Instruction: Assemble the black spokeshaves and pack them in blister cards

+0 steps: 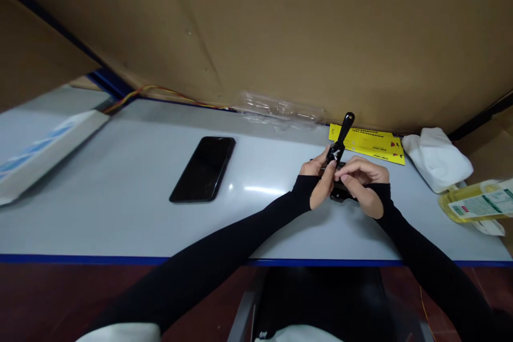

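Observation:
My left hand [320, 176] is closed around the middle of a black spokeshave [346, 127]. The tool is held at a slant above the table, one handle with a hole in its end pointing away from me. A shiny metal part shows at its middle, by my left thumb. My right hand [364, 181] is close against the tool, thumb and fingers pinched together. Whatever lies between those fingertips is hidden. Under my hands a second black piece [340, 192] is partly visible; I cannot tell whether it joins the spokeshave.
Yellow printed cards [377, 145] lie behind my hands. Clear plastic packaging [280, 109] rests along the cardboard wall [280, 26]. A black phone [203, 169] lies to the left. At right are a white cloth [436, 157] and a bottle of yellow liquid [476, 200]. A white box [52, 149] stands far left.

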